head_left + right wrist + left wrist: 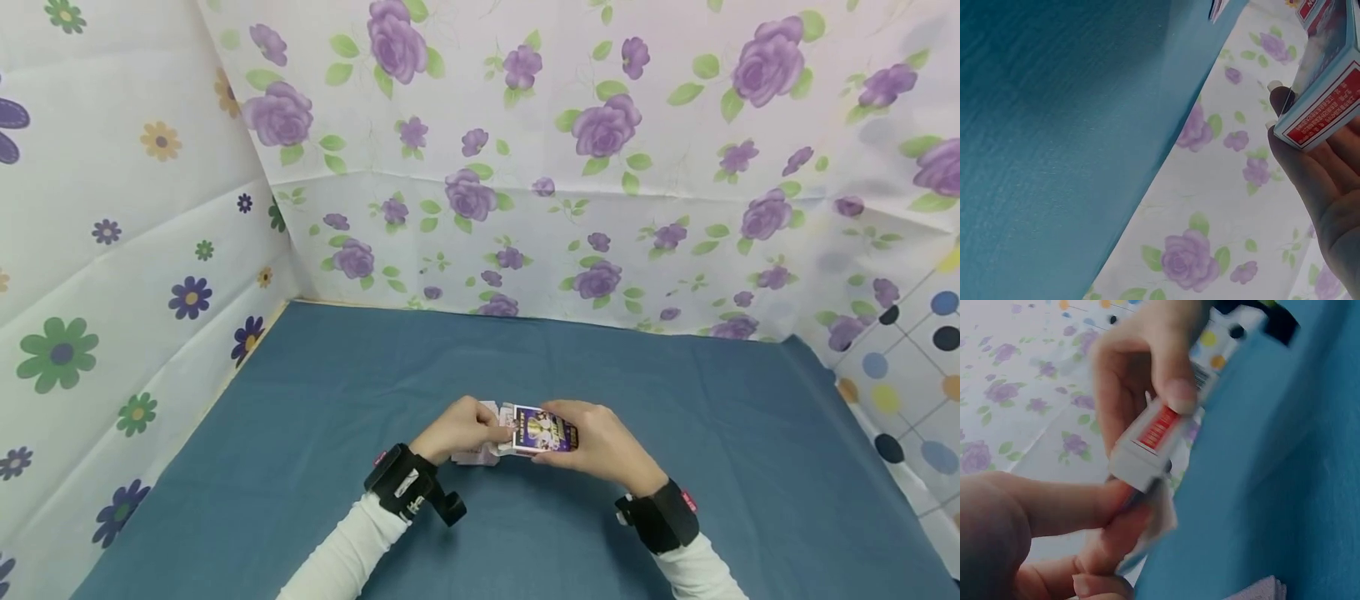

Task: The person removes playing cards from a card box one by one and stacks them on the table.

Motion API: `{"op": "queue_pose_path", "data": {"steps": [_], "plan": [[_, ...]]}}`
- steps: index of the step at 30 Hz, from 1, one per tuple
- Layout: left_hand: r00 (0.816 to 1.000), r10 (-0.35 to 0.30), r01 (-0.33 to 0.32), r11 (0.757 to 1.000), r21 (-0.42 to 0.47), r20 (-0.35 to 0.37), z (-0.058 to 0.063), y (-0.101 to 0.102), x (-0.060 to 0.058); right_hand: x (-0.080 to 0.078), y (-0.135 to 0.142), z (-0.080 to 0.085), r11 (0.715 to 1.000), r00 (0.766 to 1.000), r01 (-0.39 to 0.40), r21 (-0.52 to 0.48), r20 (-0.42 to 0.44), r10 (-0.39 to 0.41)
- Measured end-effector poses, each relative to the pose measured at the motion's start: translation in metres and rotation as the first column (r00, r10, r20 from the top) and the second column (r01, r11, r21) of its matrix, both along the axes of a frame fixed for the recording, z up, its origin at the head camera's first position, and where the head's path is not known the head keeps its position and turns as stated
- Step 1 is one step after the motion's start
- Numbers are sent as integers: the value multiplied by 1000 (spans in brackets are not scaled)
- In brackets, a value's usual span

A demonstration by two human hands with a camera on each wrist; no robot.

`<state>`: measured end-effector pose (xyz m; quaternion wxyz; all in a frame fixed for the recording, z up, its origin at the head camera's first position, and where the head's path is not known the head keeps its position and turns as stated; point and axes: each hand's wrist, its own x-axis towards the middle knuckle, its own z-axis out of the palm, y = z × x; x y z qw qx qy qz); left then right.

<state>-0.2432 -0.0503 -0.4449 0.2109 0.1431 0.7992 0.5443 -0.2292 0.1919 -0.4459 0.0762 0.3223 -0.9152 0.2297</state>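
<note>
A small card box [551,429] with a purple printed front and white sides is held above the cloth. My right hand [603,442] grips it by its long edges, thumb on the near side and fingers on the far side. My left hand [463,427] pinches the box's left end between thumb and forefinger, at a white flap [1161,512]. In the left wrist view, the box's narrow side [1157,431] shows a red label. Below and behind the left hand lies a stack of pinkish cards [476,457], partly hidden by that hand.
A blue cloth [375,358] covers the table. White floral sheets [525,200] hang behind it and along the left side, with a dotted sheet [900,392] at the right. Both wrists wear black camera bands [663,521].
</note>
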Motion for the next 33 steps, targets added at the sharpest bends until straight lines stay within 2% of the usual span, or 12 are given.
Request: {"op": "queue_pose_path", "data": {"steps": [3, 9, 18, 21, 26, 29, 33], "plan": [[1000, -3, 3, 1000, 3, -8, -3, 0, 0, -1, 1, -1, 1000, 1000, 4, -6, 17, -4], [999, -29, 27, 998, 57, 27, -7, -3, -3, -2, 2, -1, 1000, 1000, 6, -20, 26, -6], [998, 14, -21, 992, 127, 62, -4, -16, -3, -5, 5, -2, 999, 999, 26, -18, 45, -25], [996, 5, -21, 983, 184, 89, -3, -22, -1, -5, 6, -2, 999, 998, 43, -8, 51, -42], [987, -55, 8, 955, 297, 150, -4, -30, 0, -6, 7, -2, 998, 998, 60, 5, 34, -60], [987, -55, 5, 950, 313, 151, -4, -36, 0, -6, 6, -3, 998, 998, 63, 10, 27, -63], [986, -20, -35, 946, 322, 166, -5, -48, -2, -7, 6, -5, 998, 997, 65, 6, 42, -65]]}}
